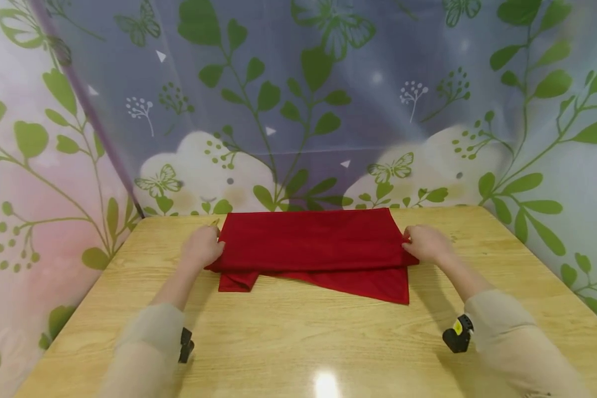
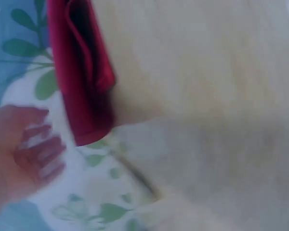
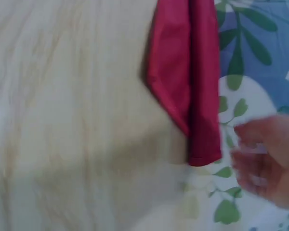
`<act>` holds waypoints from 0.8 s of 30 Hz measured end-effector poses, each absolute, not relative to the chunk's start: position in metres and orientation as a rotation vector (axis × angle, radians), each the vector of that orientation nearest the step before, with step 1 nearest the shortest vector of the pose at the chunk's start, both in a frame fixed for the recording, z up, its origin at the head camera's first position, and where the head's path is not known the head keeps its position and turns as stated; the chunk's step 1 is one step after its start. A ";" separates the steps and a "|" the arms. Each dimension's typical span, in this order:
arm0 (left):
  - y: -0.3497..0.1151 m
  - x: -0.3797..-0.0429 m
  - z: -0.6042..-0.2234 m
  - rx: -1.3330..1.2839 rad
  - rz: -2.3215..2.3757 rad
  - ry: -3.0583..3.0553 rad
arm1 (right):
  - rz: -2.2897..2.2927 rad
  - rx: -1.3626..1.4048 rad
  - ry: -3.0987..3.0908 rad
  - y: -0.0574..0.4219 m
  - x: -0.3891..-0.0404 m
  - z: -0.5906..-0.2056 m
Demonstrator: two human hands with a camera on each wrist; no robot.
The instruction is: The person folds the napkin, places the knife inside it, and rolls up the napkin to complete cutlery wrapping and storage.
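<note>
Across the far part of the table lies a folded red cloth point(image 1: 308, 240), with a loose flap point(image 1: 373, 282) showing under its near edge. At the cloth's left end my left hand point(image 1: 203, 246) grips the side edge, thumb over the fabric, in the head view. My right hand point(image 1: 425, 243) pinches the opposite edge between thumb and fingers there. Blur softens both wrist views. In the left one, the hand point(image 2: 26, 151) appears beside the cloth end point(image 2: 86, 115); in the right one, curved fingers point(image 3: 253, 154) appear beside the cloth's end point(image 3: 204, 139).
The wooden table point(image 1: 298, 337) reaches back to a leaf-and-butterfly patterned curtain point(image 1: 288, 110), close behind the cloth. Patterned hangings also stand at both sides. Small black devices point(image 1: 459, 333) sit at the wrists, near the rolled sleeves point(image 1: 502, 318).
</note>
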State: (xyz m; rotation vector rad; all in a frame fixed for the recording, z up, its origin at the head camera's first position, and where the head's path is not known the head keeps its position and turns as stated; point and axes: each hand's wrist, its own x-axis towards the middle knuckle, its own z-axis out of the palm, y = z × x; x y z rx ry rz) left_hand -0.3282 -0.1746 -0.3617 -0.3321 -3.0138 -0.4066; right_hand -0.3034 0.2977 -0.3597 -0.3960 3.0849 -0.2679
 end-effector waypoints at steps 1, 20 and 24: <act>-0.171 -0.325 -0.358 -0.446 -0.364 -3.006 | -0.257 -0.495 3.050 0.294 -0.302 -0.356; -0.104 -0.275 -0.383 -0.923 0.336 -3.018 | 0.325 -0.964 2.812 0.202 -0.257 -0.372; -0.108 -0.274 -0.386 -0.880 0.403 -2.978 | 0.404 -0.972 2.839 0.206 -0.257 -0.377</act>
